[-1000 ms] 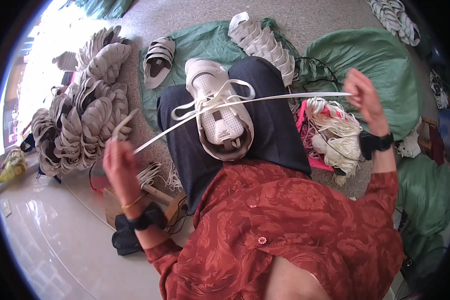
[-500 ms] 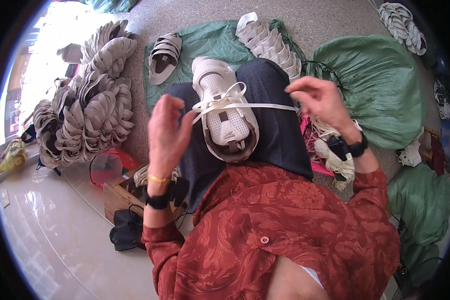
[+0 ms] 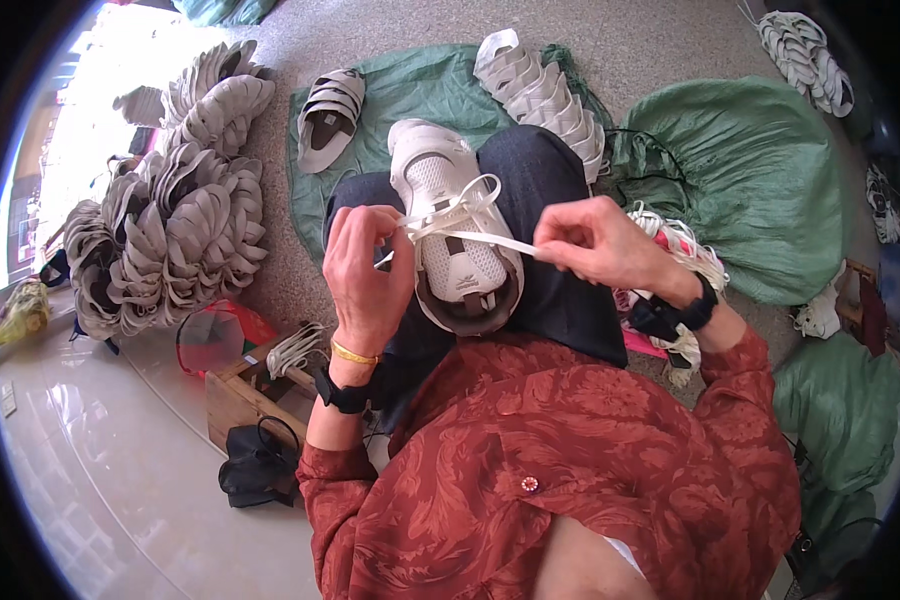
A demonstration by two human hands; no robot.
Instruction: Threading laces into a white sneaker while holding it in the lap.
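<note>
A white shoe upper [image 3: 468,268] with mesh panels rests across my lap, its open heel end toward me. A flat white shoelace [image 3: 492,240] runs over its tongue and forms a loop on top. My right hand [image 3: 605,245] pinches one lace end and draws it out to the right of the upper. At the upper's left edge, my left hand [image 3: 368,270] is closed, thumb against forefinger, with lace at the fingertips. Part of the lace beside those fingers is hidden.
Stacked grey shoe uppers [image 3: 185,215] pile up on the left. A green sack [image 3: 430,85] lies ahead, bearing a grey upper [image 3: 332,115] and a row of white uppers [image 3: 540,95]. Bundled laces [image 3: 685,250] hang by my right knee. A wooden box [image 3: 240,395] stands at my left.
My right hand has come down and inward and now grips the lace end. My left hand has moved right, closing at the lace beside the upper.
</note>
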